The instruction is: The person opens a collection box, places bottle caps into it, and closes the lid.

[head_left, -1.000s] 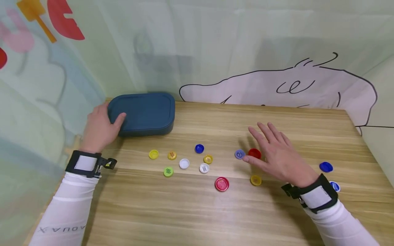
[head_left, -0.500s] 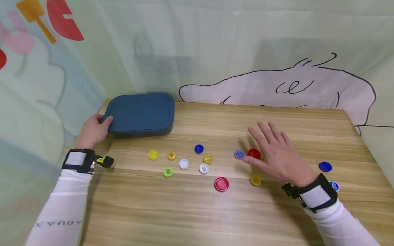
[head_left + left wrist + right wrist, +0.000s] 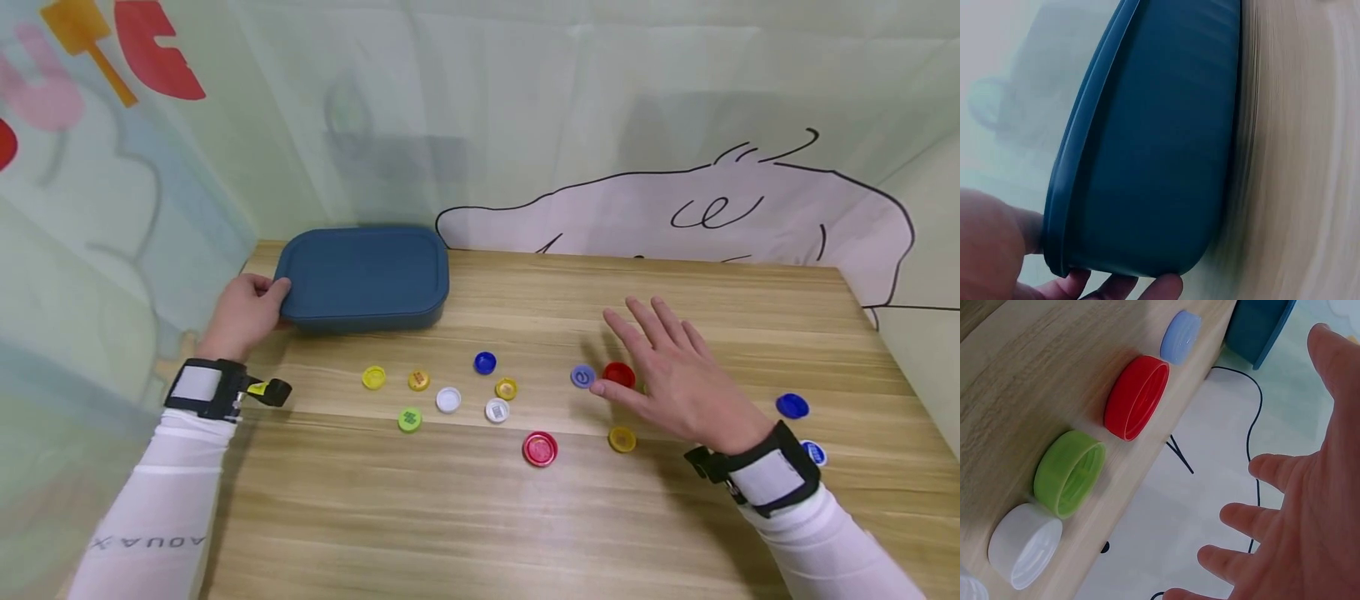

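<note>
A dark blue lidded box (image 3: pixel 363 275) sits at the back left of the wooden table. My left hand (image 3: pixel 243 318) grips its left end, thumb on the lid's edge. In the left wrist view the fingertips (image 3: pixel 1163 287) curl against the end wall of the box. My right hand (image 3: pixel 678 379) is spread over the right part of the table, palm down, holding nothing. Close by lie a red bottle cap (image 3: pixel 619 375), a lavender cap (image 3: pixel 583 377) and a yellow cap (image 3: pixel 622 439). In the right wrist view, a green cap (image 3: pixel 1069 474) and a white cap (image 3: pixel 1025 547) lie beside the red one.
Several more caps are scattered mid-table, among them a pinkish-red cap (image 3: pixel 540 449), a dark blue cap (image 3: pixel 485 362) and a lime cap (image 3: pixel 409 419). Another blue cap (image 3: pixel 792 406) lies at the right. A printed curtain (image 3: pixel 525 108) hangs along the table's back edge.
The left hand shifted its hold on the box; the box slid slightly left, then further right. The right hand and the caps stayed where they were.
</note>
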`<state>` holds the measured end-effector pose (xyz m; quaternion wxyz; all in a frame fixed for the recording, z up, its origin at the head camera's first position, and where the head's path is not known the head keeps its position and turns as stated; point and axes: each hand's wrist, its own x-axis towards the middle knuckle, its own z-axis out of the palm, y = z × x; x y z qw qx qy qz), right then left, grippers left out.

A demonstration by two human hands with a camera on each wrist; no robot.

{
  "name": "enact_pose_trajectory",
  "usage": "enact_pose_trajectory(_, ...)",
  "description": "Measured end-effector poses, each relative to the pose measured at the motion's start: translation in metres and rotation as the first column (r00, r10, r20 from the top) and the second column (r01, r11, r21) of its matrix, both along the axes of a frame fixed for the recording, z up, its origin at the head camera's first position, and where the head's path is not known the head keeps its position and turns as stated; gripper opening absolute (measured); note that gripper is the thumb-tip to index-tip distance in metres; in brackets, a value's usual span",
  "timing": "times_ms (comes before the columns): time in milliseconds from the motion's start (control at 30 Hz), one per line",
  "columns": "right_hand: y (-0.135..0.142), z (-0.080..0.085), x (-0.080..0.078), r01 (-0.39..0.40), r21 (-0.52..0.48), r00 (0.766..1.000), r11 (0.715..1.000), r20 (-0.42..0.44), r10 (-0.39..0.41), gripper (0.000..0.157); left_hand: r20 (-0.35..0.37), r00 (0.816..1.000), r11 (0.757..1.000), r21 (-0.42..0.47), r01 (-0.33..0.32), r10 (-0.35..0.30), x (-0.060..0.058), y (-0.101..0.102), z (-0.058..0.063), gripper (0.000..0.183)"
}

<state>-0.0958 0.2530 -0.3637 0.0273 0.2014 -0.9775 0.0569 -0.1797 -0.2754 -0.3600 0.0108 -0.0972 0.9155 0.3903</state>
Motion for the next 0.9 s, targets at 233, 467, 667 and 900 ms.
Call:
enact_pose_trajectory(233,-0.002,0.004,-0.002,-0.012,-0.064,1.000,0.998,-0.015,0.011,0.095,-0.028,0.999,0.999,0.027,0.044,-0.043,0.003,0.031,0.016,0.063)
enact_pose_trajectory(467,-0.013,0.017,-0.008,0.049,-0.224,0.997,0.973,0.061,-0.037,0.089,-0.050,0.991,0.989,0.074,0.125,-0.122,0.008,0.075,0.027,0.056)
enact_pose_trajectory(667,-0.021,0.029,-0.019,0.206,-0.494,0.974,0.845,0.188,-0.128,0.075,-0.039,0.981,0.966,0.170,0.196,-0.192,0.018,0.117,0.029,0.048)
enact_pose_trajectory(900,-0.021,0.032,-0.029,0.314,-0.650,0.944,0.692,0.292,-0.154,0.067,-0.041,0.970,0.926,0.289,0.242,-0.240,0.030,0.157,0.030,0.039)
